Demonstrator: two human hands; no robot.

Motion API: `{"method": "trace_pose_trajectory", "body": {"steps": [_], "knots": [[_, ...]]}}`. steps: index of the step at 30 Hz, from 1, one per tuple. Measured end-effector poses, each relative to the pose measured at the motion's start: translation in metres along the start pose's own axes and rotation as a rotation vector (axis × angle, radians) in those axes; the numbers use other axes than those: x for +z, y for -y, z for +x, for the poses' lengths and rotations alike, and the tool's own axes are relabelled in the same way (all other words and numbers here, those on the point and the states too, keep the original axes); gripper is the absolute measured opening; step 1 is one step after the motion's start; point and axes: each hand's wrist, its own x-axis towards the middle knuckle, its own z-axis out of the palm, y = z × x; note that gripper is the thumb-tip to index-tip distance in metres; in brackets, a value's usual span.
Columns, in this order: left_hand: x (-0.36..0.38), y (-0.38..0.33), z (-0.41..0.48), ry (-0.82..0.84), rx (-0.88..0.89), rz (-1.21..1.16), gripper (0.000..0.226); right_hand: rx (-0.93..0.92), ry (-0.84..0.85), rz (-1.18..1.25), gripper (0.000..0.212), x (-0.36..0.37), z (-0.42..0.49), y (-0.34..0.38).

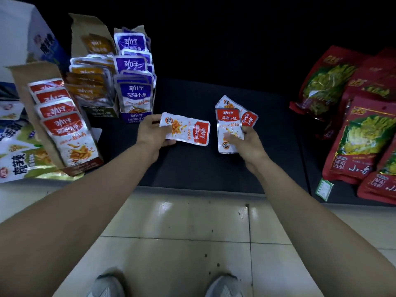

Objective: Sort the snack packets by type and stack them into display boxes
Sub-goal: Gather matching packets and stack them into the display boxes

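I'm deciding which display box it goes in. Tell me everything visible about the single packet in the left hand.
The packet is a flat pouch of shiny, crinkled, silvery-white foil-like film. It has a round logo at its left end, an orange food picture in the middle and a red panel with white characters at its right end. It lies sideways, face up, above the dark shelf. The left hand pinches its left end; it is apart from the red packets in the right hand.
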Motion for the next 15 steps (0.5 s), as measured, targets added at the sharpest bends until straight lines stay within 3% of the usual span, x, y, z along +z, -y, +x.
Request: {"method": "trace_pose_trajectory", "body": {"steps": [3,6,11,15], "knots": [[0.004,-0.004,-0.011,0.025,-0.13,-0.151,0.013,0.031,0.074,0.186,0.027,0.001,-0.007,0.005],[0.009,-0.004,-0.017,0.112,-0.211,-0.234,0.014,0.117,0.161,0.319,0.029,0.007,-0.014,0.008],[0.008,-0.002,-0.029,0.406,-0.174,-0.035,0.038,0.174,0.219,0.342,0.034,0.019,-0.019,0.013],[0.006,-0.003,-0.036,0.581,-0.234,0.052,0.023,0.078,0.262,0.192,0.033,0.03,-0.02,0.013]]}}
